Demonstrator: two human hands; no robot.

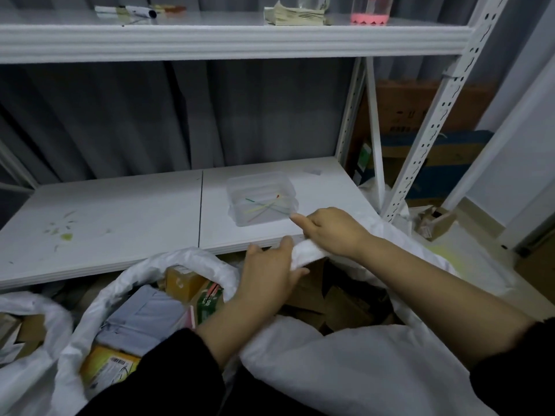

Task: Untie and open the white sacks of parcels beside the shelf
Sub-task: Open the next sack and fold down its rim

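Now, step: opening stage. The mouth of the right sack [345, 370] is being spread and its rim [306, 255] is rolled back. No knot or tie is seen on it, so untying is judged done here.
L hand [270, 274]: the rim fold is pinched, thumb on top, fingers under.
R hand [330, 229]: closed round the same rolled fold, at 1 o'clock from L hand, thumb stuck out.
sack posn: on the floor in front of the shelf board [120, 223], at 5 o'clock of frame; brown parcels [339, 304] are exposed inside.
other sacks: middle sack [192, 262] at 7 o'clock & left sack [36, 310] at 8 o'clock are seen w/ mouths open, contents showing.
clear tub [261, 202]: on the shelf board at 12 o'clock from the hands; coloured ties [264, 207] are held in it.
next move: rim prob. needs to be rolled further down & pulled wide w/ both hands; fabric looks limp, so slack should be taken up evenly.
progress: judged near the end.
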